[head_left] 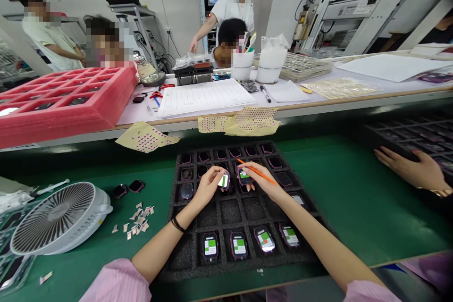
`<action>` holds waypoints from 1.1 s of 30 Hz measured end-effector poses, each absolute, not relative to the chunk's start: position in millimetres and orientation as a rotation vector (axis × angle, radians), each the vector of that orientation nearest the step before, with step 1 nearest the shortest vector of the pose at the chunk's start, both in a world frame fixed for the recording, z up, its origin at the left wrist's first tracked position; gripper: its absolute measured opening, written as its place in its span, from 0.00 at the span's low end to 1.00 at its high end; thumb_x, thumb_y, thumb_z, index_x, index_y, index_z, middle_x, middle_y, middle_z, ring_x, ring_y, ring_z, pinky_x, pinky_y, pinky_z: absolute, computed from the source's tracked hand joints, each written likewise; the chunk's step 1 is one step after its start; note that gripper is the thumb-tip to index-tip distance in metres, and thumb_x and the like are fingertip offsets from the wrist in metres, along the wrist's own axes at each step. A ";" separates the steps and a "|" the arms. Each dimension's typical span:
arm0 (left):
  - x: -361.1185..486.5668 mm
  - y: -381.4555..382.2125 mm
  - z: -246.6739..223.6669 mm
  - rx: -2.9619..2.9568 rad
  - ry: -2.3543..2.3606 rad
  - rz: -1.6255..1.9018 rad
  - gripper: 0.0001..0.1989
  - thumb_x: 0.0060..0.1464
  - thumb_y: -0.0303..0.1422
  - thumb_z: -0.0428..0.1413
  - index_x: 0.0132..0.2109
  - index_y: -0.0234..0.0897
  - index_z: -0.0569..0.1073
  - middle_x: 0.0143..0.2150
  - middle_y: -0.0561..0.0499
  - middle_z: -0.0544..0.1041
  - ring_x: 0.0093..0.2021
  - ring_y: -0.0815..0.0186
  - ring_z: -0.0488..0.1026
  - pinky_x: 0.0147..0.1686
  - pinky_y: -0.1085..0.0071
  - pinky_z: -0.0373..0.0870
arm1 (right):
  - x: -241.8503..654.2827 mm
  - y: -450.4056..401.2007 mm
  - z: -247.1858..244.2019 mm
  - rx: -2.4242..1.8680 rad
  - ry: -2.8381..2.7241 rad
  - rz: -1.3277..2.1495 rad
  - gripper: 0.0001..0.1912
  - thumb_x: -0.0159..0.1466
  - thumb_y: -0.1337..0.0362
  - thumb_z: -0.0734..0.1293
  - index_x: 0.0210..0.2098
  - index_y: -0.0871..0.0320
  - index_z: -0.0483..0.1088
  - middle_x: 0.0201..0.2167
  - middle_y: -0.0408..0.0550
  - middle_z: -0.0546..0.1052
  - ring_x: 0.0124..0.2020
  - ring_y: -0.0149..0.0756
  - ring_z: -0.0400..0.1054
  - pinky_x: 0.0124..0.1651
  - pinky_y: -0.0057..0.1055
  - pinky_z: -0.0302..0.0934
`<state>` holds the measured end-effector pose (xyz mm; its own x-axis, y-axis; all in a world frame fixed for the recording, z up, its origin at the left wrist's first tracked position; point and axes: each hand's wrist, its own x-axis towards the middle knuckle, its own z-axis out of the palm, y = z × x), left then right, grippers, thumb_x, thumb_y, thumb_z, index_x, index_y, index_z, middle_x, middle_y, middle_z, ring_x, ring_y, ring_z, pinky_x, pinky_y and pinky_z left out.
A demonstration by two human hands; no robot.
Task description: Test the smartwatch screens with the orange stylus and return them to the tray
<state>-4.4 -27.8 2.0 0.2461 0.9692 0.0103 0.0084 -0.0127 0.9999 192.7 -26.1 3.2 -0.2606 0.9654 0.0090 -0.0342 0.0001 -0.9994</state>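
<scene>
**Left hand** (212,185): a rounded-rectangular smartwatch body (223,181) with a purple-pink rim is being pinched between the fingertips, just above the centre of the frame, with a white-and-green film showing on its glass.

**Right hand** (264,181): a slim orange stick (269,178) is being gripped against the fingers, and a second purple-rimmed watch body (244,177) is being held in the fingertips, just beside the first.

**Location:** both watch bodies are being held directly over a black foam tray (230,211) with square cells, at centre and lower centre of the frame. Four further watch bodies (239,245) with green-and-white screens are being stored along its bottom row, and darker watch bodies are being stored in the upper rows.

**Surroundings:** the tray is being supported by a green work mat (329,188). A white desk fan (58,217) is being kept at lower left, beside a scatter of small paper scraps (138,219). At right, a co-worker's hand (406,170) is being rested against a dark cell tray (417,134). A pink foam tray (63,104) is being kept at upper left.
</scene>
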 end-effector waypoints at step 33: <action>-8.5 -22.1 -8.7 1.368 1.019 1.044 0.19 0.53 0.44 0.54 0.46 0.35 0.68 0.39 0.47 0.74 0.28 0.71 0.70 0.20 0.78 0.61 | 195.2 -24.6 -1.7 -0.911 -1.508 1.456 0.22 0.63 0.56 0.63 0.54 0.57 0.62 0.31 0.48 0.74 0.27 0.35 0.72 0.21 0.26 0.61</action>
<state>-8.5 -22.1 -8.7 0.2465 0.9682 0.0424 0.0186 -0.0484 0.9987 195.2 -24.6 -1.7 -0.3923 0.9166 0.0778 -0.0456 0.0651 -0.9968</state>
